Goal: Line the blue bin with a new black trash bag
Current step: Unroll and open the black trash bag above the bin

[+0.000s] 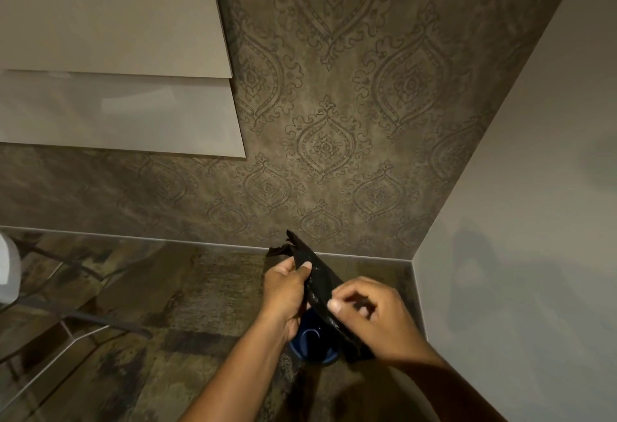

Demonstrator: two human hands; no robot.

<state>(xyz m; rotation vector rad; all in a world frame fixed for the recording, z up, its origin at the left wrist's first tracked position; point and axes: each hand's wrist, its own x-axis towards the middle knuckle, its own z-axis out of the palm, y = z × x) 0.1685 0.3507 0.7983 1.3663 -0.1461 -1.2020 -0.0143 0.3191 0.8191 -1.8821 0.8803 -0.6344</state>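
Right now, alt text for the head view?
Both hands, left and right, pinch a still-folded black trash bag above a blue bin on the floor. Behind it stands a patterned brown wall, which meets a plain wall on the right.

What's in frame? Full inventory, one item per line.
black trash bag: 1, black, still folded or bunched, held above the bin by both hands
blue bin: 1, blue, on the floor below the hands, mostly hidden
patterned wall: 1, brown with ornamental motifs, straight ahead
plain wall: 1, pale grey, at right
cabinet panels: 2, beige, upper left
floor: 1, mottled brown, glossy
white object: 1, left edge, cut off, cannot tell what
left hand: 1, pinching the bag's upper part
right hand: 1, pinching the bag lower down
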